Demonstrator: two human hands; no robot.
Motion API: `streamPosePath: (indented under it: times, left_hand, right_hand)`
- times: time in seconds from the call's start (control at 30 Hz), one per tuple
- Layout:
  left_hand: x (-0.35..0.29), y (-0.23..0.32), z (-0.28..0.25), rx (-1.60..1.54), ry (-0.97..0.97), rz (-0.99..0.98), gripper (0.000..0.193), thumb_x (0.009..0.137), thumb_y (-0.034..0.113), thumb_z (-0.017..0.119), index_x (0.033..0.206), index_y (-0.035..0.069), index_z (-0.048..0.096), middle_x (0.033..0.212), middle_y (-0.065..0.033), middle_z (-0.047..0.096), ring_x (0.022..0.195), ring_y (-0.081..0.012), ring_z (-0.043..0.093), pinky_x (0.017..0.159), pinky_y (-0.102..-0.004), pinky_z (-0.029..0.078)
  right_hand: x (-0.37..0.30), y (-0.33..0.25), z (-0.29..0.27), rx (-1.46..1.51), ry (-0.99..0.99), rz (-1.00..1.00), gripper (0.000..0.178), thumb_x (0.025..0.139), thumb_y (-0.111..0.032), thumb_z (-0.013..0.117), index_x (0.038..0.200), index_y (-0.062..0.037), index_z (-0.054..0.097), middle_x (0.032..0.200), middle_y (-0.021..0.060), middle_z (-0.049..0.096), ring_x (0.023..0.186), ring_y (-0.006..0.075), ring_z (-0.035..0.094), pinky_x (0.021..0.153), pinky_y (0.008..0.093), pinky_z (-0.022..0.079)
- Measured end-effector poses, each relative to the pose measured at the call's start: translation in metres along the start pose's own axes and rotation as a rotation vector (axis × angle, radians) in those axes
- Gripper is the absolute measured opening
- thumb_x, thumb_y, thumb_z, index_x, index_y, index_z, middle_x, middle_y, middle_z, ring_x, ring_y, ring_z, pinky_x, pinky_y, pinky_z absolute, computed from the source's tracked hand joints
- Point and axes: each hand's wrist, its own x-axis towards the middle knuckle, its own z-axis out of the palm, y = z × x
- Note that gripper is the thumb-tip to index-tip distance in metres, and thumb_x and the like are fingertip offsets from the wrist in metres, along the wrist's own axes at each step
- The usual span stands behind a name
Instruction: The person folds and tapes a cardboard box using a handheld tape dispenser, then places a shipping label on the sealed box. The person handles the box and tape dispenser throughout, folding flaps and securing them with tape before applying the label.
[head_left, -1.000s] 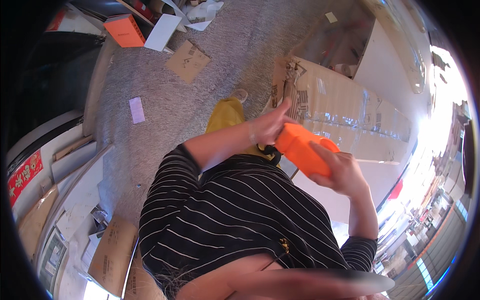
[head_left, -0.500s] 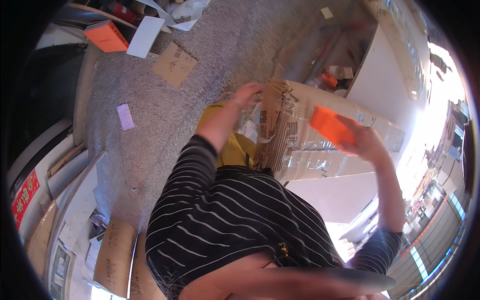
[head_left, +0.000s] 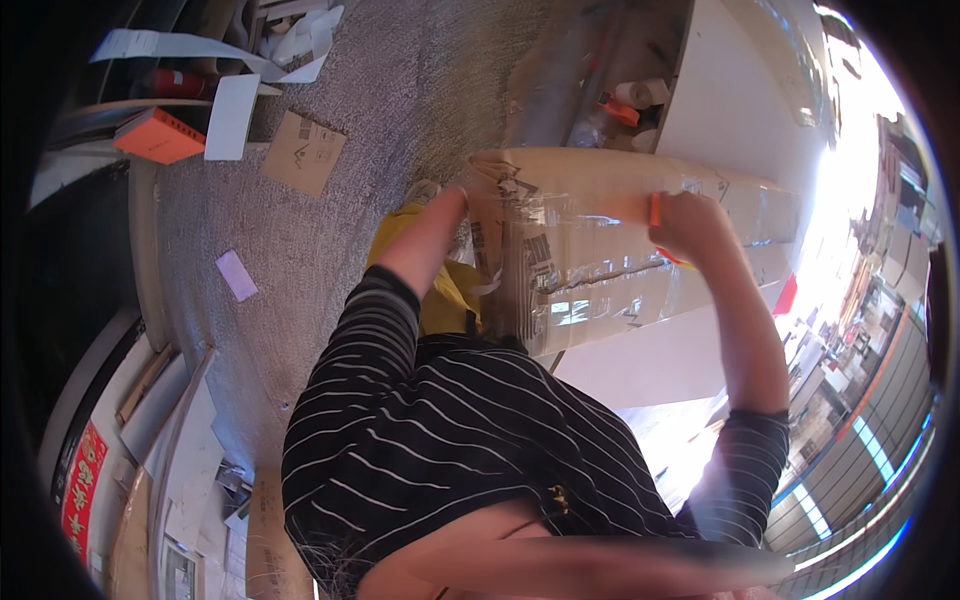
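Observation:
A long cardboard box (head_left: 590,235), wrapped in shiny clear tape, lies across in front of me. My right hand (head_left: 692,228) is closed on an orange tool that looks like a tape dispenser (head_left: 655,212), pressed to the box's upper face. Most of the tool is hidden by my fingers. At the box's left end, my left hand (head_left: 457,203) reaches down beside the folded flaps; its fingers are out of sight. Yellow cloth (head_left: 450,300) hangs below my left forearm, close to the box end.
A white board (head_left: 640,375) lies under the box. Beyond the box, a recess holds tape rolls (head_left: 640,94) and another orange item (head_left: 618,110). On the grey floor are a flat cardboard piece (head_left: 304,153) and a lilac paper (head_left: 237,275). An orange box (head_left: 160,137) stands at far left.
My right hand has brought the orange tool down onto the box and turned over it. My left hand has gone down behind the box's left end. The whole view has shifted slightly.

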Motion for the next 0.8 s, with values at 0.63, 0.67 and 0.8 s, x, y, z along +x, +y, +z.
streamPosePath:
  times: [0.63, 0.67, 0.8]
  left_hand:
    - [-0.145, -0.005, 0.151, 2.228, -0.814, 1.486, 0.076, 0.093, 0.060, 0.029, 0.149, 0.009, 0.021, 0.157, -0.0029, 0.015, 0.145, -0.0165, 0.010, 0.112, -0.0597, 0.007]
    - [-0.145, -0.004, 0.153, 2.246, -0.792, 1.508, 0.075, 0.094, 0.060, 0.029, 0.149, 0.009, 0.021, 0.157, -0.0028, 0.015, 0.145, -0.0163, 0.011, 0.112, -0.0600, 0.006]
    - [-0.131, 0.009, 0.160, 2.311, -0.823, 1.470, 0.076, 0.093, 0.061, 0.027, 0.150, 0.011, 0.019, 0.158, -0.0012, 0.013, 0.145, -0.0152, 0.010, 0.112, -0.0603, 0.002]
  right_hand:
    - [-0.131, -0.017, 0.182, 1.200, 0.707, 0.730, 0.058, 0.089, -0.033, 0.059, 0.138, -0.0059, 0.043, 0.121, 0.0205, 0.060, 0.111, 0.0329, 0.059, 0.091, 0.0380, 0.047]
    - [-0.134, -0.023, 0.195, 1.308, 0.771, 0.762, 0.058, 0.089, -0.031, 0.059, 0.138, -0.0051, 0.043, 0.122, 0.0199, 0.060, 0.111, 0.0309, 0.059, 0.091, 0.0370, 0.047]
    - [-0.124, -0.043, 0.228, 1.613, 1.096, 0.821, 0.055, 0.090, -0.021, 0.060, 0.139, -0.0024, 0.041, 0.124, 0.0161, 0.059, 0.110, 0.0239, 0.059, 0.091, 0.0332, 0.047]
